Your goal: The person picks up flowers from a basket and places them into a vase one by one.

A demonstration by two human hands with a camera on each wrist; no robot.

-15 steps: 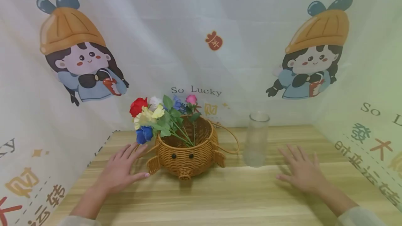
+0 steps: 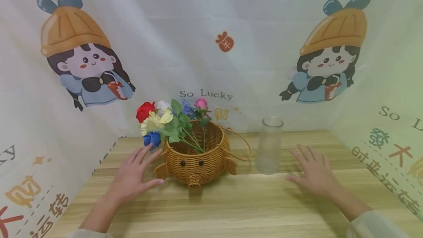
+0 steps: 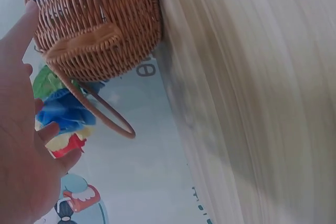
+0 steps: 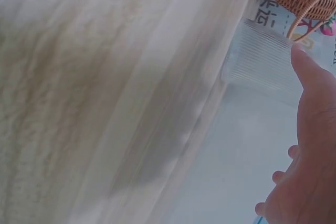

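A round wicker basket (image 2: 198,170) with a pig's snout, ears and black eyes stands mid-table. Several artificial flowers lean in it to the left: a red rose (image 2: 145,112), a yellow flower (image 2: 152,123), a blue flower (image 2: 152,140) and a pink rose (image 2: 201,103) among them. My left hand (image 2: 130,177) is spread beside the basket's left ear, holding nothing. To the right of the basket a clear ribbed glass vase (image 2: 269,150) stands upright. My right hand (image 2: 315,173), fingers spread and holding nothing, is right of the vase. The right wrist view shows the vase (image 4: 260,59) beyond my thumb.
Everything stands on a wood-grain table (image 2: 231,212). A printed white cloth (image 2: 257,65) hangs behind it and along both sides. The basket's looped handle (image 2: 246,146) sticks out to the right, toward the vase.
Both hands have moved inward, the left toward the basket and the right toward the vase. The basket, flowers and vase stay in place.
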